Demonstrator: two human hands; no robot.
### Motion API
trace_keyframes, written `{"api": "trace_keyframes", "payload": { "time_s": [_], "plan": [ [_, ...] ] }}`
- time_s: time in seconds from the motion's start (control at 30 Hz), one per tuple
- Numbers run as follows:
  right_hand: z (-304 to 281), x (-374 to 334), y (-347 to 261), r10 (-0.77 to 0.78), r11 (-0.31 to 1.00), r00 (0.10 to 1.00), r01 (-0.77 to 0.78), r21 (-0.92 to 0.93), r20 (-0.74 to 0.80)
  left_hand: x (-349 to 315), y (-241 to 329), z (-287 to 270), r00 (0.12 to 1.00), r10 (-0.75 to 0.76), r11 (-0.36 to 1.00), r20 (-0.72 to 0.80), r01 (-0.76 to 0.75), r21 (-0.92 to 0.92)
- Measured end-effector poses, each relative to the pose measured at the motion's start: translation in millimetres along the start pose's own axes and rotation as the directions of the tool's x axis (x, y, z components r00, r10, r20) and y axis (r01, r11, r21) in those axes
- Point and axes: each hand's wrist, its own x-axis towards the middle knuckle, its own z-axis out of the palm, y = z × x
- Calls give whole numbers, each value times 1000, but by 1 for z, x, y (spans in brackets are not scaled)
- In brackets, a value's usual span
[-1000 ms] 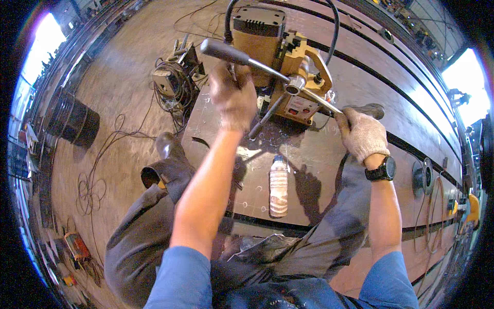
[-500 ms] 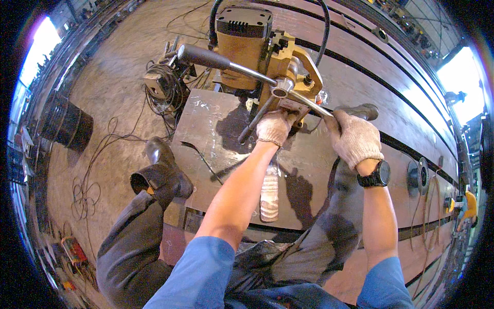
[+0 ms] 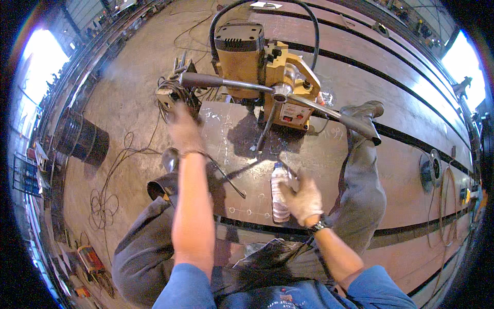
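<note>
A yellow magnetic drill point(image 3: 288, 62) with a dark motor top stands on a steel plate point(image 3: 226, 129) in front of me. Its three-armed feed handle point(image 3: 206, 80) has dark grips, and neither hand is on it. My left hand point(image 3: 185, 129), in a pale knit glove, is over the plate's left edge, its fingers smeared by motion. My right hand point(image 3: 304, 198), gloved too and with a watch at the wrist, is beside a clear plastic bottle point(image 3: 279, 193) with a blue cap. Its thumb and fingers are apart; whether it touches the bottle, I cannot tell.
A coiled cable bundle point(image 3: 177, 95) lies left of the plate, with loose cable point(image 3: 105, 201) on the floor. A black drum point(image 3: 85, 136) stands further left. Slotted steel bed point(image 3: 406, 118) stretches right, bearing a spool-like disc point(image 3: 429, 170). My legs straddle the plate.
Both hands have left the drill. My left hand has swung left and back from its base; my right has let go of the feed handle and come down beside the bottle.
</note>
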Motion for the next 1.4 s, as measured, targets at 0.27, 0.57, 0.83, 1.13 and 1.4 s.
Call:
{"api": "trace_keyframes", "payload": {
  "time_s": [0.27, 0.57, 0.83, 1.13, 1.4],
  "plan": [
    [72, -11, 24, 280, 956, 910, -236, -173, 305, 32, 234, 1, 718, 319, 570, 618, -666, 480],
    [111, 15, 1, 233, 972, 906, -215, -91, 354, 45, 201, 29, 697, 201, 527, 688, -669, 524],
    [116, 10, -1, 252, 967, 898, -251, -50, 361, 37, 202, 26, 756, 199, 581, 624, -604, 545],
    [51, 14, -49, -25, 1000, 998, 25, 5, 55, 37, 200, 18, 766, 288, 617, 575, -608, 500],
    [-195, 100, -269, -794, 567, 474, 803, -184, -382, 67, 163, 36, 740, 400, 413, 541, -672, 614]
  ]
}}
